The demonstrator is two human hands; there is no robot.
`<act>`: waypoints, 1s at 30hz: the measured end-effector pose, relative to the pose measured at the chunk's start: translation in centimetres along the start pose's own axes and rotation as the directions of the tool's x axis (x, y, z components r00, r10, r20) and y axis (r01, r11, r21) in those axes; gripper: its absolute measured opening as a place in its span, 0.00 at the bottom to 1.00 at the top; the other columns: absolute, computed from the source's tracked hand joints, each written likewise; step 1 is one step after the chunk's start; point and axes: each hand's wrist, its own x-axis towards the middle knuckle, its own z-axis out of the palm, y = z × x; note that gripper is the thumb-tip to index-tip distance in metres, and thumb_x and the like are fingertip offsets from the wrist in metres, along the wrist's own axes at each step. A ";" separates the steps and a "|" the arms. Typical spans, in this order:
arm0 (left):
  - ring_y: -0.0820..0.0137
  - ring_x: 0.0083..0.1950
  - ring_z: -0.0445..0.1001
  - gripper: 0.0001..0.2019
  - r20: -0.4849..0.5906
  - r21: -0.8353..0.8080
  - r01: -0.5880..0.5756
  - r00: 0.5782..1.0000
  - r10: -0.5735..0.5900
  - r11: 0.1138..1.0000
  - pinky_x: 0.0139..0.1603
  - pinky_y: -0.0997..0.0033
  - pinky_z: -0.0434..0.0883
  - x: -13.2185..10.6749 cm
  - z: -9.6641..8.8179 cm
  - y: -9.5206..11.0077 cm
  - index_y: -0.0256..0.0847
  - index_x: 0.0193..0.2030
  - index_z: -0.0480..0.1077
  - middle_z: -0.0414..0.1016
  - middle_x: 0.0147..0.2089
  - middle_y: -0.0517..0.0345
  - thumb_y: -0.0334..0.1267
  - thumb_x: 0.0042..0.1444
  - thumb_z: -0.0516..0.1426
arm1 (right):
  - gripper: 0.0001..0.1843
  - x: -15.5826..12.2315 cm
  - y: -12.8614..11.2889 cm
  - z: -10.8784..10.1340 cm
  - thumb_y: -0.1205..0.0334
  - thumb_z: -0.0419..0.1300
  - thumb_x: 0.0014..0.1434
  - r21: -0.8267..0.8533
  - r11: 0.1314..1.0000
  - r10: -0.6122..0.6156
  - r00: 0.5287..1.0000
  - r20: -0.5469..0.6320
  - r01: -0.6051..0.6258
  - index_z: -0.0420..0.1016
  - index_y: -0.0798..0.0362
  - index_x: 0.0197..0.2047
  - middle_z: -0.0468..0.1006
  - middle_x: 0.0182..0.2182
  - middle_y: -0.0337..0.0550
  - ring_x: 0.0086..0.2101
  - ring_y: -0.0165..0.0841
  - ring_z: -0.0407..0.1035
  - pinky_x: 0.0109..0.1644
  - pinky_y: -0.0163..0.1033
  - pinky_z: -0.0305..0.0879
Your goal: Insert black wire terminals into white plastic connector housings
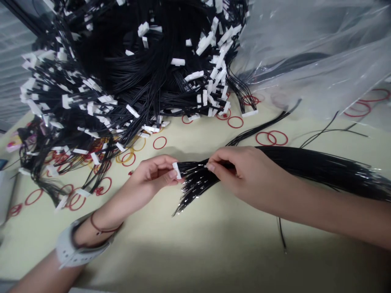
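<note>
The pile [131,81] is heaped at the back left of the table [171,252], perhaps so the front is left free; bands [159,142] are scattered around it. The connector [176,171] is clamped between the left hand's [151,173] thumb and fingers, its wired side turned rightward, apparently for steadiness. Wires [193,164] are pinched near it by the right hand [244,169], thumb and forefinger together, likely for fine control. Beneath, the bundle [317,167] is laid with ends fanned leftward, presumably within reach.

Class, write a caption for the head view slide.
Left fingers hold a white connector; right fingers pinch black wires.
</note>
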 end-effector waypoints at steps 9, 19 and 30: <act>0.77 0.31 0.73 0.04 0.008 -0.002 -0.006 1.000 0.006 1.000 0.40 0.77 0.73 0.0 -0.1 -0.1 0.38 0.32 0.70 0.72 0.28 0.63 0.27 0.53 0.56 | 0.10 -0.1 -0.1 -0.2 0.64 0.50 0.56 -0.007 1.000 0.003 1.000 0.030 -0.003 0.70 0.54 0.27 0.69 0.21 0.34 0.18 0.21 0.54 0.26 0.32 0.48; 0.75 0.33 0.76 0.03 0.015 -0.071 0.009 1.000 -0.008 0.997 0.38 0.80 0.73 -0.1 0.2 0.0 0.37 0.32 0.71 0.72 0.26 0.65 0.27 0.51 0.57 | 0.10 -0.2 0.0 0.4 0.65 0.50 0.57 -0.008 0.999 -0.043 0.999 0.015 0.043 0.70 0.54 0.28 0.71 0.24 0.34 0.21 0.22 0.57 0.26 0.31 0.49; 0.77 0.31 0.73 0.04 0.033 -0.079 0.007 0.999 -0.004 0.997 0.39 0.77 0.74 0.1 0.1 -0.2 0.37 0.33 0.72 0.73 0.28 0.62 0.28 0.51 0.57 | 0.10 -0.2 -0.2 -0.1 0.65 0.50 0.56 -0.008 0.999 -0.039 0.996 0.081 0.040 0.69 0.54 0.27 0.67 0.18 0.32 0.17 0.20 0.52 0.26 0.31 0.47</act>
